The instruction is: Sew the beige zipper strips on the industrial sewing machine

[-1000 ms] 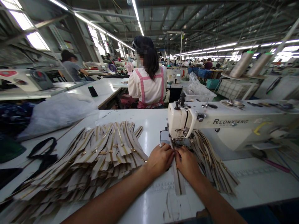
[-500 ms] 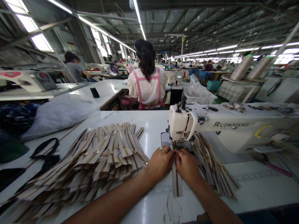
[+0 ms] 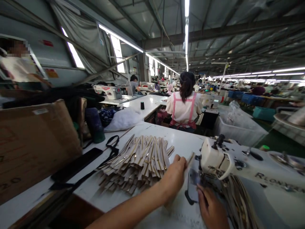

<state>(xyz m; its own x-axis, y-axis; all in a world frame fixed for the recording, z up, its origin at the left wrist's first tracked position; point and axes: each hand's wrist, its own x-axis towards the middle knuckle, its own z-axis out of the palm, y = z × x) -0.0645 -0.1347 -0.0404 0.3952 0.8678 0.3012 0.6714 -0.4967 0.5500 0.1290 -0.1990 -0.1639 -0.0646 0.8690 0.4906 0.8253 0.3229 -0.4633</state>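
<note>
My left hand (image 3: 175, 176) is closed on a zipper strip (image 3: 191, 158), whose narrow end sticks out past the fingers, left of the sewing machine (image 3: 214, 159). My right hand (image 3: 211, 206) is low in front of the machine head, fingers curled and fingertips together by the metal plate (image 3: 193, 183); whatever it may pinch is hidden. A fanned pile of grey-beige zippers (image 3: 143, 156) with gold teeth and pulls lies left of my left hand. More zippers (image 3: 239, 197) hang in a bunch under the machine arm, right of my right hand.
A cardboard box (image 3: 38, 143), a dark flat object (image 3: 77, 163) and black straps (image 3: 113, 146) are on the left. A white plastic bag (image 3: 125, 119) lies behind the pile. Ahead sits a co-worker (image 3: 184, 105), beside a white bin (image 3: 238, 127). Another person (image 3: 19, 66) stands far left.
The view has swung left, bringing the box in. My left hand has moved from the needle area leftward with the zipper; the hands are now apart, the right staying near the machine.
</note>
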